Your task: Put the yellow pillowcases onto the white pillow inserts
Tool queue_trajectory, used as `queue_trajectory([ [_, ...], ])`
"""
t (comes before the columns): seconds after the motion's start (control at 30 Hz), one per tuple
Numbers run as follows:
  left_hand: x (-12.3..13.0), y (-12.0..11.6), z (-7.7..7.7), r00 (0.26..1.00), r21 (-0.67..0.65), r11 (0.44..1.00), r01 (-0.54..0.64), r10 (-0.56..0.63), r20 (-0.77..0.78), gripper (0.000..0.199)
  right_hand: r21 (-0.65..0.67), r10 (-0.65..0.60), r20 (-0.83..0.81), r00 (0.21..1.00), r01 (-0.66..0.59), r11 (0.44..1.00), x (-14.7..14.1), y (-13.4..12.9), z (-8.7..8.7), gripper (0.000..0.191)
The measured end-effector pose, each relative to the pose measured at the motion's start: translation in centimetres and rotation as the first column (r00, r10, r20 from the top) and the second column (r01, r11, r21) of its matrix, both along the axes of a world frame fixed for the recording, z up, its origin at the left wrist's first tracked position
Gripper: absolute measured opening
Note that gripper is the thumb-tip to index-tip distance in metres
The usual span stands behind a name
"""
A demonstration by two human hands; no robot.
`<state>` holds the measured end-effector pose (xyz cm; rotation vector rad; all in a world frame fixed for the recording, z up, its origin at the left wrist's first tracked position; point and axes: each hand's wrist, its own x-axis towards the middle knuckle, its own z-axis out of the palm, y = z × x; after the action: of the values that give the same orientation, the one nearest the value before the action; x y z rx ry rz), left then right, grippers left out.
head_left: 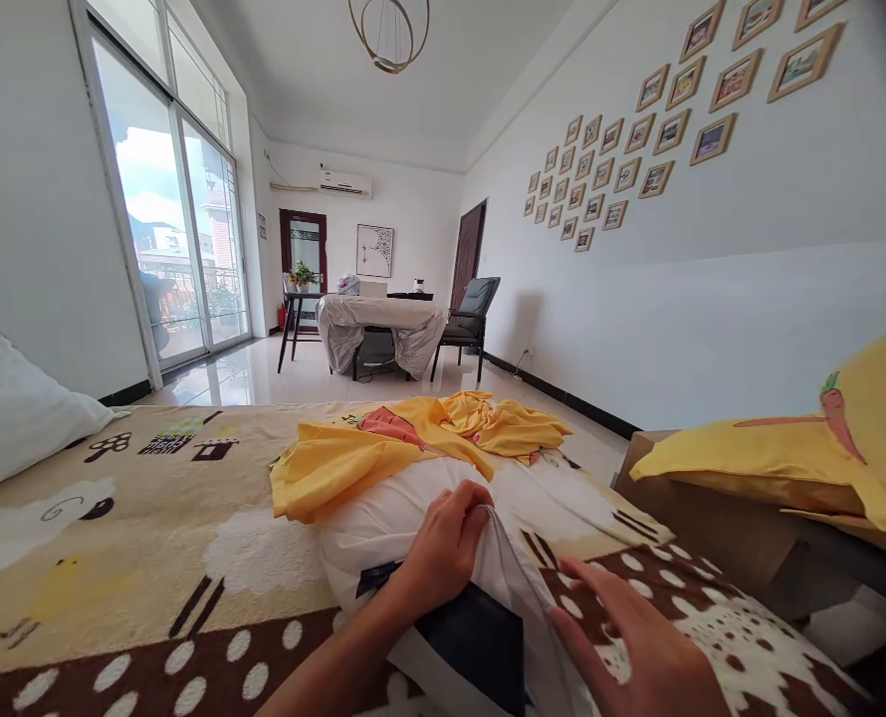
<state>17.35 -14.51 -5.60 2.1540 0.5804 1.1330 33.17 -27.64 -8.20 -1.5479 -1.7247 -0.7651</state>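
Observation:
A white pillow (368, 513) lies in front of me on the bed, in a white pillowcase (510, 573) with dark navy shapes. My left hand (450, 543) is closed in a pinch on the pillowcase's edge, lifting it into a fold. Beside that fold, to the right, my right hand (644, 647) has its thumb and fingers apart. Its thumb is close to the cloth; whether they touch I cannot tell. Over the pillow's far end lies a crumpled yellow pillowcase (338, 468) with a carrot print.
The bed has a patterned blanket (151, 528). At left is another white pillow (17, 418); at right, a yellow carrot-print pillow (772, 448) rests on a cardboard box (719, 508). Beyond the bed stand a covered table (383, 311) and a black chair (473, 319).

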Motion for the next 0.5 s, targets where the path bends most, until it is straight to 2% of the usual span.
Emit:
queue_trajectory([
  [0.13, -0.1, -0.3, 0.2, 0.999, -0.027, 0.999, 0.037, -0.037, -0.001, 0.014, -0.14, -0.069, 0.019, 0.997, 0.071, 0.988, -3.6, 4.5, 0.6, 0.027],
  [0.2, -0.7, -0.2, 0.7, 0.999, 0.014, 0.999, 0.049, -0.048, -0.022, 0.014, -0.199, -0.098, -0.031, 0.995, 0.09, 0.976, -4.9, 6.4, 0.4, 0.025],
  [0.27, -1.4, 0.0, 1.2, 0.997, 0.064, 0.996, 0.054, -0.05, -0.059, 0.015, -0.213, -0.077, -0.109, 0.991, 0.052, 0.976, -5.4, 7.6, 0.0, 0.024],
  [0.37, -2.4, 0.6, 1.9, 0.989, 0.118, 0.99, 0.074, -0.057, -0.139, 0.016, -0.203, 0.016, -0.186, 0.982, -0.054, 0.978, -4.9, 7.9, -0.4, 0.026],
  [0.5, -4.4, 2.8, 2.8, 0.961, 0.132, 0.989, 0.073, -0.034, -0.276, 0.026, -0.211, 0.103, -0.14, 0.985, -0.131, 0.969, -3.4, 6.5, -0.1, 0.024],
])
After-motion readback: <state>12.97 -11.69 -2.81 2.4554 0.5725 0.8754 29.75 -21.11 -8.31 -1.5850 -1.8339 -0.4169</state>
